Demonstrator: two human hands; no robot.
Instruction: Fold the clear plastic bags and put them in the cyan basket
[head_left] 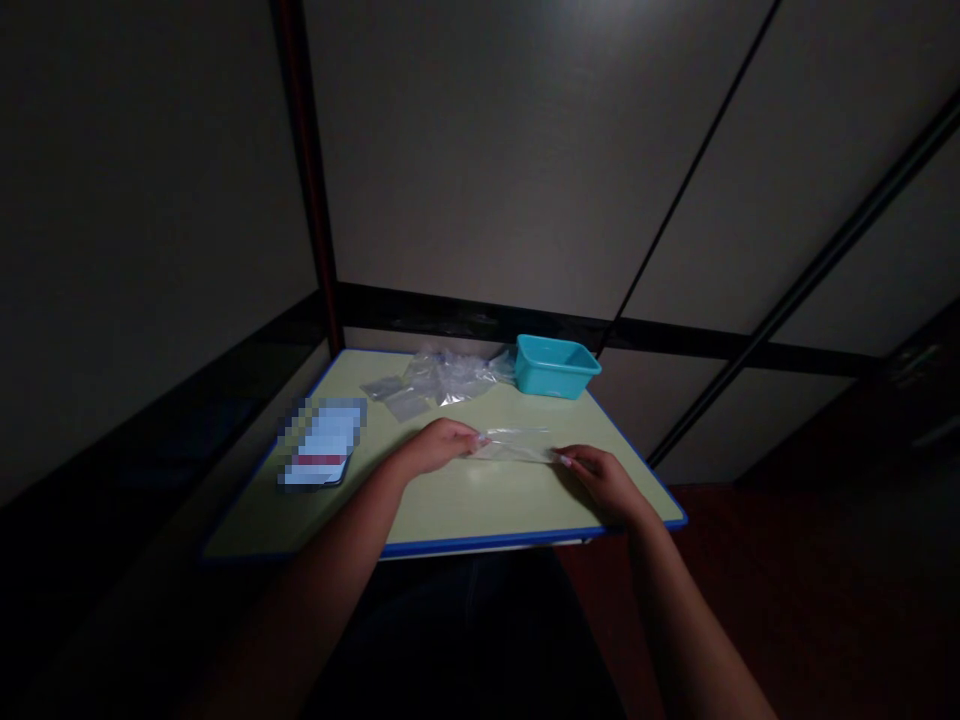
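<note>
A clear plastic bag (517, 446) is stretched between my two hands, low over the middle of the table (480, 505). My left hand (442, 446) pinches its left end between thumb and fingers. At the right end, the fingertips of my right hand (600, 478) are closed on the bag's edge. Behind my hands lies a loose pile of clear plastic bags (450, 376), some flat and some crumpled. A turquoise plastic basket (556, 370) stands to the right of the pile, at the back of the table.
A lit phone (322, 445), partly blurred out, lies at the table's left side. The table has a blue edge. Panelled walls (480, 150) rise behind and to the left, and dark red floor (735, 600) shows at the right.
</note>
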